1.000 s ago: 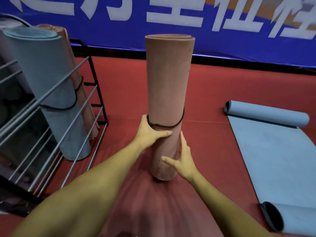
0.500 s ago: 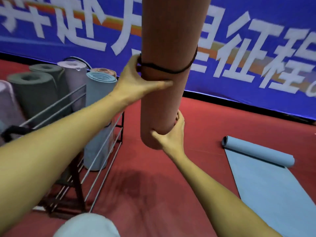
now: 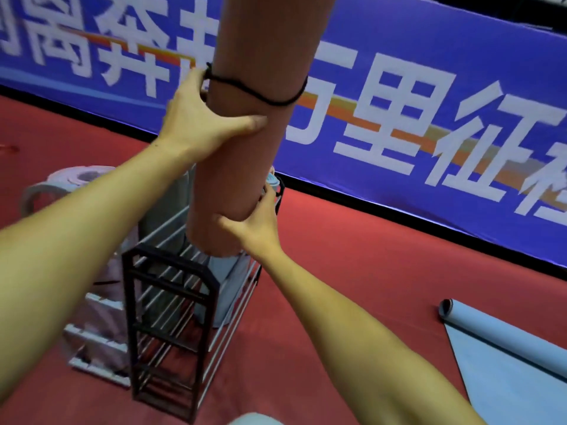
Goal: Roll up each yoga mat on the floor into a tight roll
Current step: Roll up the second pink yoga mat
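Holding the rolled mat (image 3: 242,139) upright above the rack (image 3: 171,302), we wrap our left hand (image 3: 196,124) below its cord (image 3: 257,93), right hand (image 3: 257,228) gripping the bottom end; it seems light, soft, bulky, so two spaced holds suit it.

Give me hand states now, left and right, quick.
Left hand: closed on the pink rolled mat, just below its black cord.
Right hand: closed on the same mat, gripping its bottom end above the rack.
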